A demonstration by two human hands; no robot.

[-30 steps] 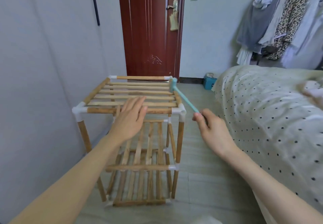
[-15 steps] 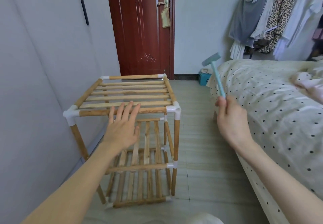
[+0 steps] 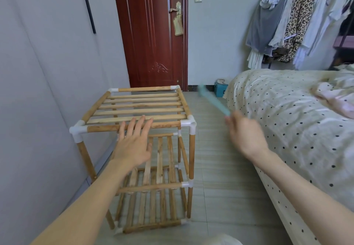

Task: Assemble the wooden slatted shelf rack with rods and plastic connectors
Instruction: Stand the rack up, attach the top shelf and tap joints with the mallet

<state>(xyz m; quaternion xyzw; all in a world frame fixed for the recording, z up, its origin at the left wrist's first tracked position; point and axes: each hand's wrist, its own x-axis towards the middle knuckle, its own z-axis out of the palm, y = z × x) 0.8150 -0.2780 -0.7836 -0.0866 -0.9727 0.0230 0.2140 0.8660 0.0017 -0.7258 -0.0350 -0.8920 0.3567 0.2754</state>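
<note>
The wooden slatted rack stands upright on the floor by the left wall, with three slatted tiers joined by rods and white plastic connectors. My left hand lies flat with spread fingers on the front rod of the top tier. My right hand is to the right of the rack, closed around the handle of a light blue mallet. The mallet is blurred with motion, its head angled up and left near the rack's far right corner, and I cannot tell whether it touches the rack.
A bed with a dotted cover fills the right side, close to the rack. A dark red door is straight ahead, a blue box beside the bed's far corner. Clothes hang at the back right. Tiled floor runs between rack and bed.
The mallet rested on the rack's far right corner, was lifted up near the bed, and now swings back down and left toward the rack. My left hand stays on the top tier.
</note>
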